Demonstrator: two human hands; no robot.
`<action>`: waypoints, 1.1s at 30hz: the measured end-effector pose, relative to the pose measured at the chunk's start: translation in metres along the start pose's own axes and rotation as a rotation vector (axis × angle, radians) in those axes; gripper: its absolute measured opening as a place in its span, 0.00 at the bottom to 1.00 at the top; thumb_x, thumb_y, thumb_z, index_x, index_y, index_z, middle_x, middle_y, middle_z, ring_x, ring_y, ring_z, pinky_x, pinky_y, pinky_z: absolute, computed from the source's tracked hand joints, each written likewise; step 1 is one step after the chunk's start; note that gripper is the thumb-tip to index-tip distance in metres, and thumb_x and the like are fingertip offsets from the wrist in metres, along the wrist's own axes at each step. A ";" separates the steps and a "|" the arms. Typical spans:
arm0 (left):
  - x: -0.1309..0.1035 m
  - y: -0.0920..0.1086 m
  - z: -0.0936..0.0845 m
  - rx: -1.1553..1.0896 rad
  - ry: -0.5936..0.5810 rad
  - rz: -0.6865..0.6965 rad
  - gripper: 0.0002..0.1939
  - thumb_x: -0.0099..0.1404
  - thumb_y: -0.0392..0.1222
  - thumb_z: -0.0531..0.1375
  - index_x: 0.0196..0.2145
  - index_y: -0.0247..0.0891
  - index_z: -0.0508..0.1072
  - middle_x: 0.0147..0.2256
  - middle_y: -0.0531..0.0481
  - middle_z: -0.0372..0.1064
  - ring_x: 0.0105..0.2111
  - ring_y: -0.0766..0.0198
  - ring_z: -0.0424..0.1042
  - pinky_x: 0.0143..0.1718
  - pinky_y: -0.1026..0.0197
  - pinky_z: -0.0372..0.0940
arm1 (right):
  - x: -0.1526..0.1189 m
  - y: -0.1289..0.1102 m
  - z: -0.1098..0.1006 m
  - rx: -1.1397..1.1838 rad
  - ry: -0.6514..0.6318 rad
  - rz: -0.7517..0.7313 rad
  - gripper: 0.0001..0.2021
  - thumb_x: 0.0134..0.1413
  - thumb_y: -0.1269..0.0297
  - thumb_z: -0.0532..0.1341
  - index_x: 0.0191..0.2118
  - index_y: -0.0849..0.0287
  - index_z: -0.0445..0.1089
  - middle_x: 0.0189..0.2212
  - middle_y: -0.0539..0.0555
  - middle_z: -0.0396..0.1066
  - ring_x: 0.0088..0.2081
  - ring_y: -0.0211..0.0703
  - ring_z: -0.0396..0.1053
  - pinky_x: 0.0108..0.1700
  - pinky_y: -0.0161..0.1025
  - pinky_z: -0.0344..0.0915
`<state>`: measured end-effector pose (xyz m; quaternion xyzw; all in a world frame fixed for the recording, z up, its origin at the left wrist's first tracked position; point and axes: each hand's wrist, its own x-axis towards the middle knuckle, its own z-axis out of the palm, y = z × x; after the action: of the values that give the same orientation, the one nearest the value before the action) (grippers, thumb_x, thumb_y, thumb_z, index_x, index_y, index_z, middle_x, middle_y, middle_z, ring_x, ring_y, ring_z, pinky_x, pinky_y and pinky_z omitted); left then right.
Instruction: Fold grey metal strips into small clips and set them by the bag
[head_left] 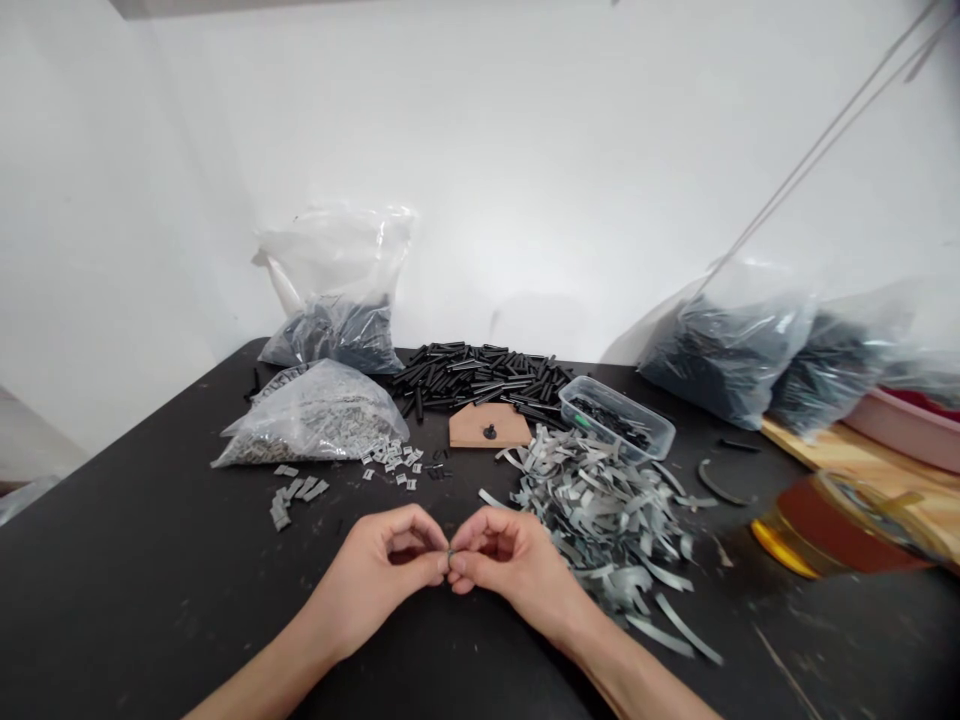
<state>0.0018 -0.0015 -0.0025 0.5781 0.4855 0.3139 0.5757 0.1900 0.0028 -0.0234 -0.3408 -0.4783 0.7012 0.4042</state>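
Observation:
My left hand (394,560) and my right hand (510,560) meet fingertip to fingertip above the near part of the table. Both are closed in a pinch on one small grey piece (450,557), mostly covered by the fingers, so its kind cannot be told. Curved grey strips (600,500) lie heaped just beyond and right of my right hand. Left of centre are small grey plastic clips (394,457) and joined pieces of the same grey (296,497). A brown block (480,425) with a black knob-like part (490,432) on it sits ahead of the hands.
Black tubes (487,375) are piled at the back, beside a clear plastic box (656,437) of dark parts. A bag of grey pieces (322,415) and bags of dark parts (337,335) (727,350) stand around. At right are an amber glass pot (832,530), a wooden board (885,470) and a pink basin (900,425).

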 end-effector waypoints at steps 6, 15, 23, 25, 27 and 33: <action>0.000 0.004 0.000 -0.015 -0.036 -0.003 0.09 0.58 0.41 0.64 0.34 0.32 0.73 0.29 0.48 0.75 0.31 0.66 0.71 0.36 0.66 0.64 | 0.000 -0.002 0.000 0.018 -0.004 -0.013 0.18 0.43 0.59 0.74 0.33 0.69 0.72 0.27 0.59 0.74 0.27 0.39 0.72 0.33 0.33 0.70; 0.002 -0.002 0.000 0.190 0.029 0.176 0.08 0.60 0.43 0.64 0.36 0.39 0.80 0.34 0.48 0.71 0.34 0.65 0.70 0.36 0.66 0.62 | 0.000 -0.004 0.000 0.091 0.005 -0.030 0.18 0.44 0.61 0.73 0.34 0.67 0.69 0.24 0.56 0.72 0.26 0.39 0.71 0.31 0.34 0.69; -0.001 -0.002 0.005 0.151 0.091 0.276 0.08 0.60 0.47 0.65 0.32 0.42 0.81 0.33 0.48 0.71 0.35 0.64 0.71 0.38 0.65 0.63 | -0.004 -0.002 0.007 0.190 0.012 -0.083 0.16 0.45 0.65 0.72 0.32 0.64 0.64 0.29 0.53 0.70 0.26 0.36 0.69 0.28 0.31 0.66; -0.002 -0.002 0.006 0.149 0.098 0.293 0.09 0.60 0.48 0.65 0.32 0.42 0.81 0.33 0.48 0.70 0.35 0.64 0.70 0.38 0.65 0.63 | -0.005 -0.001 0.009 0.191 0.005 -0.115 0.16 0.47 0.66 0.72 0.33 0.63 0.63 0.31 0.53 0.69 0.26 0.36 0.68 0.27 0.31 0.65; -0.003 -0.002 0.006 0.151 0.106 0.303 0.09 0.60 0.48 0.64 0.32 0.42 0.81 0.33 0.48 0.70 0.35 0.64 0.70 0.39 0.65 0.63 | -0.007 -0.002 0.010 0.183 -0.013 -0.146 0.15 0.50 0.67 0.70 0.33 0.63 0.62 0.31 0.53 0.69 0.26 0.35 0.68 0.28 0.31 0.65; -0.005 0.001 0.006 0.140 0.099 0.291 0.09 0.61 0.49 0.64 0.33 0.42 0.80 0.34 0.48 0.69 0.36 0.64 0.70 0.39 0.65 0.63 | -0.009 -0.002 0.012 0.218 -0.049 -0.178 0.14 0.53 0.67 0.69 0.33 0.63 0.60 0.33 0.53 0.68 0.27 0.34 0.68 0.29 0.31 0.65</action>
<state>0.0059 -0.0078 -0.0015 0.6650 0.4451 0.3874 0.4579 0.1845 -0.0091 -0.0167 -0.2339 -0.4373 0.7185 0.4876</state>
